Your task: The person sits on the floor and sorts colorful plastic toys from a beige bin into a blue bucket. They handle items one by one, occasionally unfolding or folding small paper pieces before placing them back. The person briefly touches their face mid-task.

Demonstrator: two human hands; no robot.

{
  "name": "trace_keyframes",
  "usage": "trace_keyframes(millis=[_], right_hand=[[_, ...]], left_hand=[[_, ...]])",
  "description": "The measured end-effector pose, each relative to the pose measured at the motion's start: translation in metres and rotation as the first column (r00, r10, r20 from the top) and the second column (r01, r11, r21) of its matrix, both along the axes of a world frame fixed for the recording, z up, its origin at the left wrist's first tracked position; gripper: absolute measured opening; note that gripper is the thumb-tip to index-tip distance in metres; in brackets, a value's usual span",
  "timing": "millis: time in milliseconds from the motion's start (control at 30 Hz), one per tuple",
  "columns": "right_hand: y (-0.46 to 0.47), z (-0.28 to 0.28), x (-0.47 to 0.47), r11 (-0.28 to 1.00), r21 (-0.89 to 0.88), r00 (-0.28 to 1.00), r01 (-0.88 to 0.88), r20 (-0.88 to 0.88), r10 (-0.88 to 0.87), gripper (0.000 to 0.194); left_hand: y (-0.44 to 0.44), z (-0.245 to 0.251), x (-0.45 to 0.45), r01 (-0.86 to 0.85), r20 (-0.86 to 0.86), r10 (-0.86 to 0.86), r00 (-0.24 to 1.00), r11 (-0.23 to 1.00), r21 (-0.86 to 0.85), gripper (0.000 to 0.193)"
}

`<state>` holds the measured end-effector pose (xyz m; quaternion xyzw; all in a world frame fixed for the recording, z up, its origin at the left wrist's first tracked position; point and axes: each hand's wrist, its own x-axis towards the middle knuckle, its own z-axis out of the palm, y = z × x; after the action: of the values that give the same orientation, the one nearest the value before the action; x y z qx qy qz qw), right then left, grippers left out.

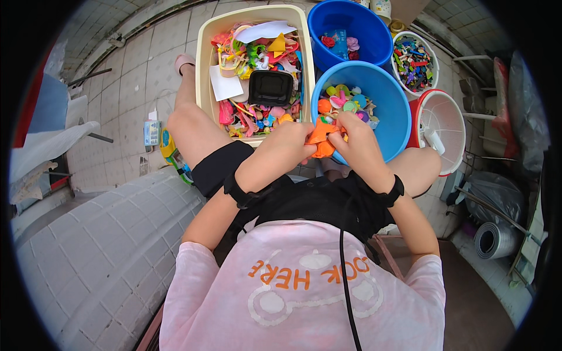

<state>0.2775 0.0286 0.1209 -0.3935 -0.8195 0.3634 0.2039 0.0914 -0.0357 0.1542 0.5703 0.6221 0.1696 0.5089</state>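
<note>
Both of my hands grip a crumpled orange piece [323,137], perhaps thin plastic or rubber, above the near rim of a light blue tub [390,118]. My left hand [290,138] pinches its left side; my right hand [358,134] has fingertips on its right side. Inside the light blue tub lie small toys and an orange ball [324,105]. To the left stands a cream rectangular bin [203,66] heaped with mixed plastic toys, a black plastic tray [271,88] and a white paper sheet [225,83]. My fingers partly hide the orange piece.
A dark blue tub [373,26] holds artificial roses. Behind on the right are a white basket [435,66] of building bricks and a red-rimmed white basket [452,127]. A tiled ledge [109,237] runs along my left. A rolled mat [496,240] lies at right.
</note>
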Motion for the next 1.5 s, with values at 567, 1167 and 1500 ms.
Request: trace_keyframes(millis=[567, 1167, 1500], right_hand=[[0.015, 0.009, -0.009, 0.789, -0.612, 0.953, -0.06, -0.271, -0.138, 0.021], [0.009, 0.007, -0.013, 0.826, -0.562, 0.959, -0.035, -0.252, -0.131, 0.013], [0.007, 0.006, -0.015, 0.828, -0.555, 0.968, -0.077, -0.24, -0.071, 0.024]], left_hand=[[0.016, -0.013, -0.012, -0.279, 0.483, 0.291, 0.826, 0.955, -0.099, 0.023], [0.014, 0.005, -0.016, -0.119, 0.347, 0.15, 0.926, 0.987, -0.11, 0.029], [0.013, 0.009, -0.018, -0.149, 0.12, 0.146, 0.982, 0.989, 0.016, 0.018]])
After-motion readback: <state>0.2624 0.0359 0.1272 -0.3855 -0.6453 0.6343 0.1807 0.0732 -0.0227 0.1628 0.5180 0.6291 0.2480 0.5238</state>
